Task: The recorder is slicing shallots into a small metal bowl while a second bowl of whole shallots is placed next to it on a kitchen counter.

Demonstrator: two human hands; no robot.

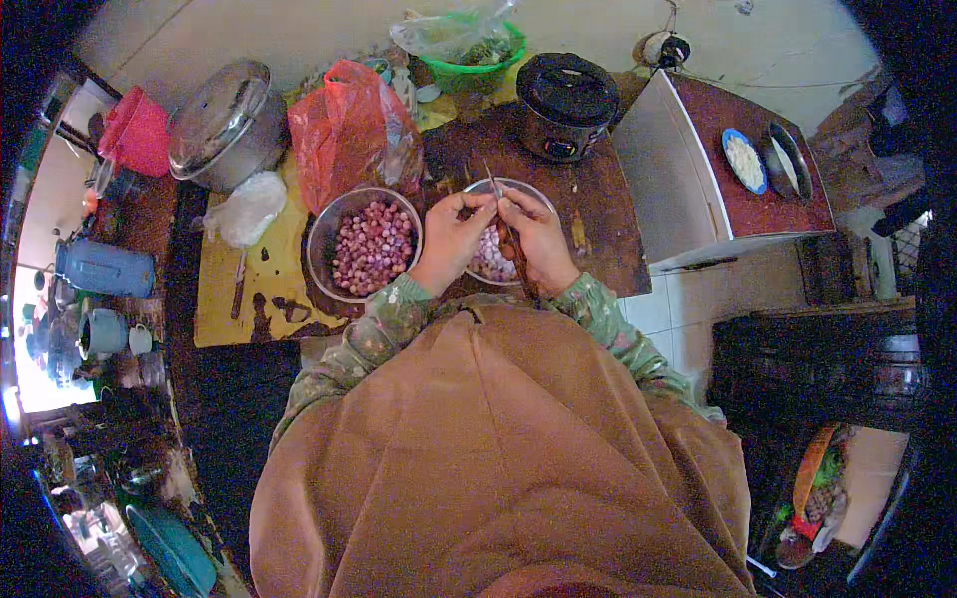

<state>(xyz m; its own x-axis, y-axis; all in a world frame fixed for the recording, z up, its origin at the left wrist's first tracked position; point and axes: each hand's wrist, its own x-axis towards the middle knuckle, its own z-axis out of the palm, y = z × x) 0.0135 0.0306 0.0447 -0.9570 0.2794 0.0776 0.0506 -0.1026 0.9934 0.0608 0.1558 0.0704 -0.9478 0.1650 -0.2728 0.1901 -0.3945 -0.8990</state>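
Observation:
My right hand (540, 238) grips a small knife (491, 181), its blade pointing up and away from me and its dark handle running down under my palm. Close against the blade, my left hand (457, 233) has its thumb and fingertips pinched together; whatever they may hold is hidden. Both hands are above a metal bowl (540, 191) of pale, peeled-looking shallots (490, 258), partly covered by my hands. To the left stands a larger metal bowl (317, 261) with many small purple-pink shallots (374, 247).
A red plastic bag (348, 134) stands behind the left bowl, near a large lidded pot (224, 127) and a white plastic bag (250, 209). Another knife (239, 288) lies at left. A black-lidded rice cooker (567, 108) is at back right. A blue-rimmed plate (744, 161) sits on a cabinet.

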